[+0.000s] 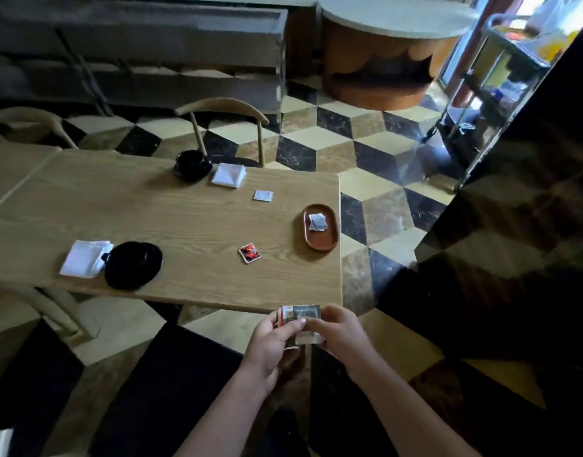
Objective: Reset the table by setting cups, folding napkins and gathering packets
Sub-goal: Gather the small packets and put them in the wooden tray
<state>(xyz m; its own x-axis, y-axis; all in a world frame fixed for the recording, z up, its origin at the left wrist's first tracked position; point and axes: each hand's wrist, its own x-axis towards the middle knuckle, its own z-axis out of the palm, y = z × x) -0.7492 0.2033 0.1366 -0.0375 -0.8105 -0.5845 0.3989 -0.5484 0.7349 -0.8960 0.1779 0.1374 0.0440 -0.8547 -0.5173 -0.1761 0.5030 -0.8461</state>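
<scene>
Both forearms reach forward from the bottom of the frame and meet just off the near edge of the wooden table point(171, 206). The left hand point(272, 344) and the right hand point(341, 331) are close together, fingers and thumbs curled round a small stack of packets point(301, 319) held between them; the left thumb lies across the top packet, and the right hand grips the stack's right side. The stack hangs over the floor, not over the tabletop.

On the table beyond the hands, a red packet point(249, 253) lies alone near the middle. To its right, by the table's right edge, an oval brown tray point(329, 237) holds a grey packet point(318, 222). Well to the left, near the front edge, a black cup on a saucer point(133, 264) touches a folded white napkin point(84, 258) on its left side.

Farther back, a white packet point(263, 195) lies flat on the wood. Beyond it, a second folded napkin point(228, 174) sits just beside a second black cup and saucer point(192, 165) at the far edge, in front of a wooden chair point(222, 107).
</scene>
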